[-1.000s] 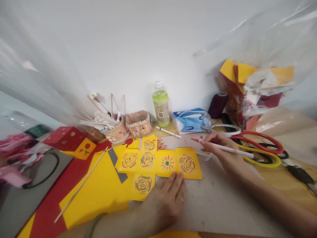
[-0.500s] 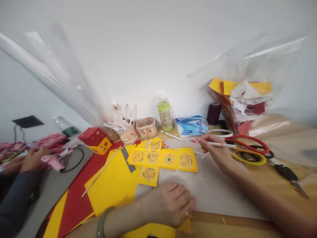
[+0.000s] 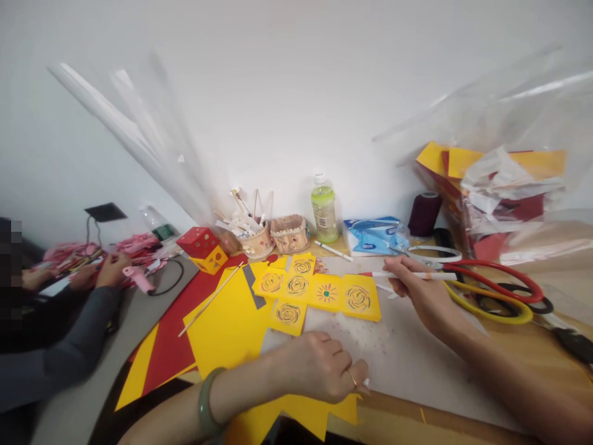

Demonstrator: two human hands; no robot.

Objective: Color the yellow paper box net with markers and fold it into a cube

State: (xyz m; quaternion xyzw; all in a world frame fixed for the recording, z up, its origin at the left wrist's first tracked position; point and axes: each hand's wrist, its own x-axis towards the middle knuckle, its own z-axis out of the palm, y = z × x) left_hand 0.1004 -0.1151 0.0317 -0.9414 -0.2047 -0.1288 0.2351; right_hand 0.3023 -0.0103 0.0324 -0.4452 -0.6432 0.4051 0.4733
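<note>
My right hand (image 3: 424,300) is closed on a white marker (image 3: 433,275), held almost level, its reddish tip pointing left over the far right edge of a yellow cross-shaped paper cutout (image 3: 333,309). Swirl drawings cover several squares of the cutout, and one square carries a flower with a green centre. Nearer to me, my left hand (image 3: 324,368), with a green bangle and a ring, is closed with its fingers curled. A small white bit shows at its fingertips, too little to name. Yellow paper (image 3: 301,414) lies below that hand.
Scissors (image 3: 500,278) lie at the right, near a blue tissue pack (image 3: 375,235) and dark thread spool (image 3: 425,214). Behind stand a bottle (image 3: 323,210) and brush holder (image 3: 256,241). A red-and-yellow cube (image 3: 202,249) sits left, beyond which another person's hands (image 3: 111,270) handle pink material.
The view has turned left, so the table items appear farther right and more of the other person shows. Both my hands stay closed, and the marker remains in my right hand.
</note>
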